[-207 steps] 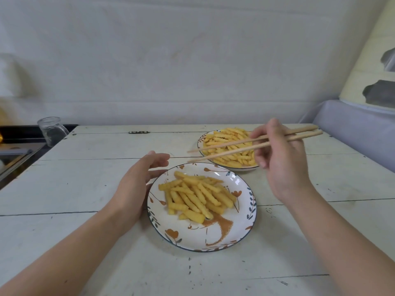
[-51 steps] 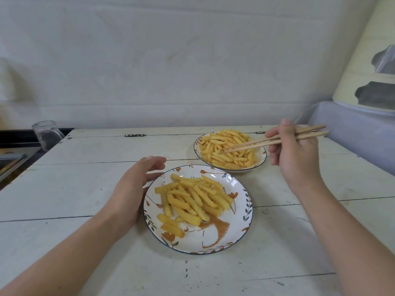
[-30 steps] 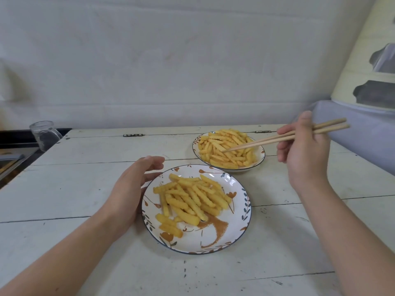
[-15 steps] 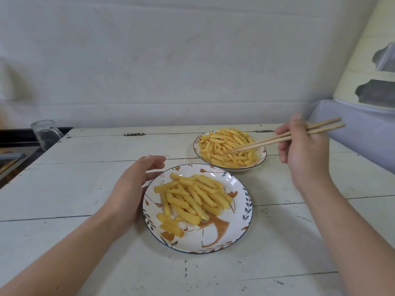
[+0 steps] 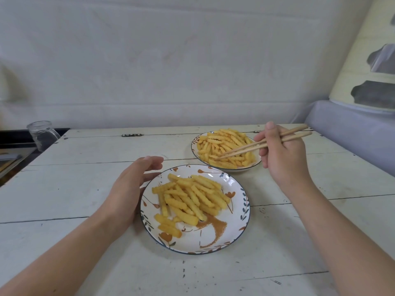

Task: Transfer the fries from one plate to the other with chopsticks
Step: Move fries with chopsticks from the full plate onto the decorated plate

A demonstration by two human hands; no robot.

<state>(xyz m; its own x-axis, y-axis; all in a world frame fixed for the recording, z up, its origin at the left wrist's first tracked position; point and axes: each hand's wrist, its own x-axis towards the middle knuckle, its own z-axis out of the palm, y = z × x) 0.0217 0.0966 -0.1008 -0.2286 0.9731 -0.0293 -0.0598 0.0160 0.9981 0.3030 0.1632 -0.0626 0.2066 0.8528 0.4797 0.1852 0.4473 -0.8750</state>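
Two patterned white plates hold yellow crinkle fries. The near plate (image 5: 235, 227) sits in front of me with its fries (image 5: 190, 199) heaped on its far left half. The far plate (image 5: 195, 149) lies behind it to the right, piled with fries (image 5: 222, 144). My right hand (image 5: 282, 159) grips wooden chopsticks (image 5: 245, 148) beside the far plate; their tips reach down into the front of that pile. Whether a fry is pinched between the tips, I cannot tell. My left hand (image 5: 128, 189) rests on the table, its fingers relaxed against the near plate's left rim.
The plates stand on a white plank table (image 5: 85, 189). A clear glass jar (image 5: 41, 135) stands at the far left corner, next to a dark counter. A grey covered surface (image 5: 352, 137) borders the table on the right. A white wall runs behind.
My right hand has come down and left, lowering the chopstick tips into the front of the far plate's fries. My left hand and both plates have stayed put.
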